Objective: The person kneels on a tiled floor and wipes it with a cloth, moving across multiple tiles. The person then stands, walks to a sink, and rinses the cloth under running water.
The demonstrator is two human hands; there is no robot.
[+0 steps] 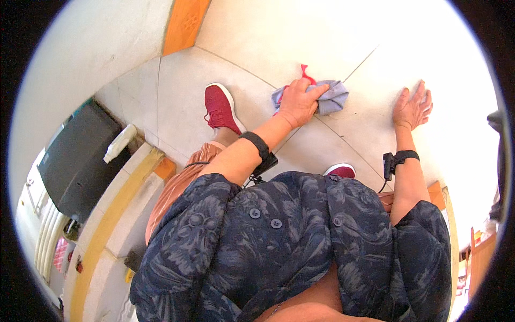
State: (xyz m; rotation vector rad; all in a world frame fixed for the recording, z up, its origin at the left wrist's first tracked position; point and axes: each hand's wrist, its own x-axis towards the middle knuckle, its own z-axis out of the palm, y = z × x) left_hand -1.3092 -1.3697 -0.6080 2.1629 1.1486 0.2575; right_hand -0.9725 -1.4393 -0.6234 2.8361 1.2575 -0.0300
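A crumpled grey-blue cloth (333, 97) with red parts lies bunched on the pale tiled floor (249, 52). My left hand (299, 104) grips it from above, its fingers over the folds, with a thin red strip (306, 74) sticking out beyond them. To the right, apart from the cloth, my right hand (412, 106) is at the floor with its fingers spread and nothing in it. Both my forearms wear black straps with small devices.
My red shoes (219, 105) stand on the floor, one far left of the other. An orange-brown wooden post or frame (185, 26) meets the wall at upper left. At left are a dark container (80, 161), a white plastic bottle (120, 143) and a curved yellow-edged ledge (106, 229).
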